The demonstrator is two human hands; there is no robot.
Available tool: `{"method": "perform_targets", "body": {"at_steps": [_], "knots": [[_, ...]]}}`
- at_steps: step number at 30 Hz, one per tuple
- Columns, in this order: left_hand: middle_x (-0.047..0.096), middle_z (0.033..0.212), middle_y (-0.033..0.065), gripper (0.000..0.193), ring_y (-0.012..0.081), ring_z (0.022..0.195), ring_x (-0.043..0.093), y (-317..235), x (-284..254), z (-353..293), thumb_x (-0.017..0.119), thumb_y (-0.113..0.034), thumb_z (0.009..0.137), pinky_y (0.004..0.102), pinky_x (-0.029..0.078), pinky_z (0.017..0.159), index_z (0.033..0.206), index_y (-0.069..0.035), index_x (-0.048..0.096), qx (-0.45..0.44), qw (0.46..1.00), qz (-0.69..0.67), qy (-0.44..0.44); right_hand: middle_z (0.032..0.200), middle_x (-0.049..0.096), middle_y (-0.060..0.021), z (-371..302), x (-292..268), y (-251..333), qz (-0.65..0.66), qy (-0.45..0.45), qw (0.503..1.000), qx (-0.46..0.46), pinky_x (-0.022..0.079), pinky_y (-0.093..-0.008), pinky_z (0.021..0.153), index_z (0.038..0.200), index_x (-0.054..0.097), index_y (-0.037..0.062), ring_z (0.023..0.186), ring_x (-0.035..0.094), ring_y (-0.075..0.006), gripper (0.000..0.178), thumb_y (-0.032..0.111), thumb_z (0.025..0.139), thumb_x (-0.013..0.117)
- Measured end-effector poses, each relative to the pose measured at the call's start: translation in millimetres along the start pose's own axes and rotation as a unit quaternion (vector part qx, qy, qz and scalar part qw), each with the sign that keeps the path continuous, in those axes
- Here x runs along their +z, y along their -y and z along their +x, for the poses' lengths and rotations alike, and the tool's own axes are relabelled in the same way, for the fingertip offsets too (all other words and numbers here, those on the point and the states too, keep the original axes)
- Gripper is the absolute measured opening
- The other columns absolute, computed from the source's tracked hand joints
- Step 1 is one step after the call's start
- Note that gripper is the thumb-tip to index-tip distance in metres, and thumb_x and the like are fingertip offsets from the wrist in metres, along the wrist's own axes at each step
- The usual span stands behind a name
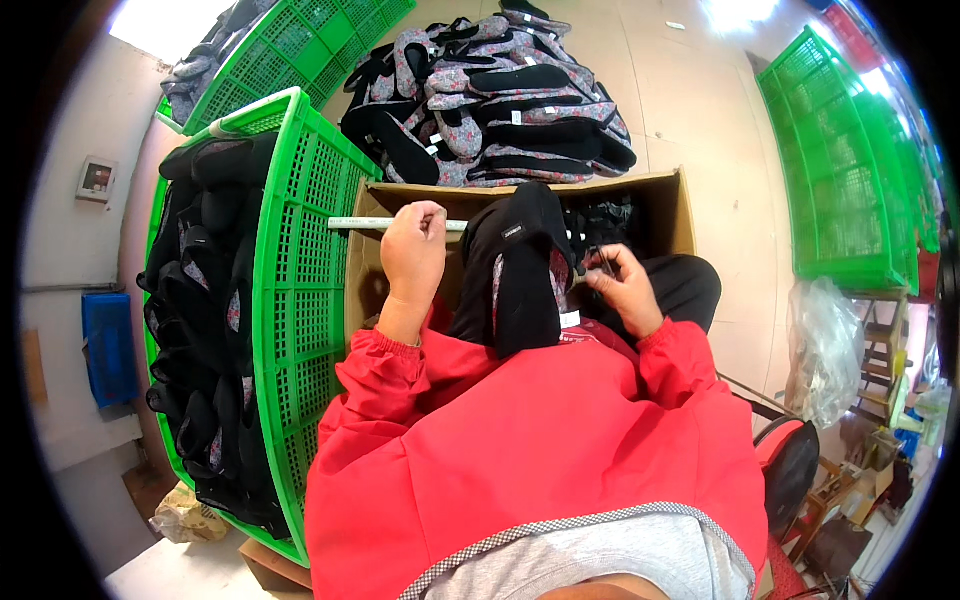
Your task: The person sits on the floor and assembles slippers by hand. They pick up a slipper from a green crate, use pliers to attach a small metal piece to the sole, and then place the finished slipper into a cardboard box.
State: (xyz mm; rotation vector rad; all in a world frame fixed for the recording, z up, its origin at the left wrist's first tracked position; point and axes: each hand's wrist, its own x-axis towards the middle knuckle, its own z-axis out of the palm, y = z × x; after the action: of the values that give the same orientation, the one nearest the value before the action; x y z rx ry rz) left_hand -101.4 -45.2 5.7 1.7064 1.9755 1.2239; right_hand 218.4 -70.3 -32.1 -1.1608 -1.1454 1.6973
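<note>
A black cloth slipper [520,265] with a patterned lining and a small white tag rests between my knees, over the front of a cardboard box [630,188]. Raised to the slipper's left, my left hand [415,250] is closed, its fingertips pinched together; what they hold, if anything, is too small to make out. On the slipper's other side, my right hand [625,288] is closed around a small dark thing by its edge, whose kind I cannot tell. Behind my left hand a white strip [350,224] lies across the box.
Black slippers fill a green plastic crate [290,330] close on my left. Beyond the box lies a heap of patterned slippers [490,100]. More green crates [840,170] stand at far right and far left. Clear plastic bags [825,340] hang at right.
</note>
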Motion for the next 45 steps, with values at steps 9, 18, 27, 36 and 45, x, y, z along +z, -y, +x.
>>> {"method": "perform_targets", "body": {"at_steps": [9, 18, 27, 36, 45], "knots": [[0.071, 0.1, 0.0046, 0.02, 0.0256, 0.099, 0.066, -120, 26, -4, 0.064, -0.004, 0.08, 0.0372, 0.049, 0.091, 0.098, -0.007, 0.074, 0.406, 0.906, -0.013, 0.122, 0.104, 0.063, -0.0072, -31, 12, -38, 0.154, 0.006, 0.987, 0.036, 0.051, -0.0256, 0.081, 0.102, 0.053, 0.0057, 0.089, 0.061, -0.011, 0.017, -0.001, 0.093, 0.065], [0.061, 0.08, 0.0064, 0.024, 0.0287, 0.079, 0.059, -62, -37, -71, 0.084, -0.014, 0.067, 0.0399, 0.048, 0.071, 0.078, -0.007, 0.064, 0.167, 0.962, 0.022, 0.213, 0.101, 0.061, -0.0046, -51, 1, -22, 0.118, 0.178, 0.975, 0.057, 0.051, -0.0228, 0.074, 0.106, 0.054, 0.0043, 0.091, 0.065, -0.0111, 0.022, 0.004, 0.091, 0.07], [0.06, 0.078, 0.0063, 0.02, 0.0275, 0.077, 0.058, -55, -15, -130, 0.08, -0.008, 0.073, 0.0378, 0.046, 0.07, 0.082, -0.006, 0.062, 0.068, 0.987, 0.078, 0.122, 0.106, 0.061, -0.0052, -35, 24, 20, 0.117, 0.305, 0.945, 0.005, 0.051, -0.0269, 0.088, 0.109, 0.055, 0.0046, 0.099, 0.063, -0.0129, 0.024, 0.004, 0.091, 0.071], [0.058, 0.075, 0.0074, 0.015, 0.0294, 0.074, 0.055, -44, -3, -132, 0.073, -0.002, 0.077, 0.0392, 0.044, 0.068, 0.079, -0.006, 0.059, 0.066, 0.994, 0.055, 0.073, 0.105, 0.066, -0.003, -25, 46, 56, -0.024, 0.329, 0.942, 0.059, 0.05, -0.0247, 0.083, 0.121, 0.054, 0.0052, 0.099, 0.062, -0.0087, 0.027, 0.021, 0.1, 0.06], [0.056, 0.081, 0.0025, 0.012, 0.0094, 0.077, 0.051, -26, -12, -141, 0.057, -0.008, 0.098, 0.0228, 0.042, 0.073, 0.088, -0.002, 0.058, -0.202, 0.936, -0.263, 0.116, 0.102, 0.068, -0.0104, -16, 54, 30, -0.165, 0.284, 0.943, -0.047, 0.05, -0.0333, 0.083, 0.121, 0.055, 0.0056, 0.093, 0.067, -0.0228, 0.036, 0.031, 0.097, 0.064]]}}
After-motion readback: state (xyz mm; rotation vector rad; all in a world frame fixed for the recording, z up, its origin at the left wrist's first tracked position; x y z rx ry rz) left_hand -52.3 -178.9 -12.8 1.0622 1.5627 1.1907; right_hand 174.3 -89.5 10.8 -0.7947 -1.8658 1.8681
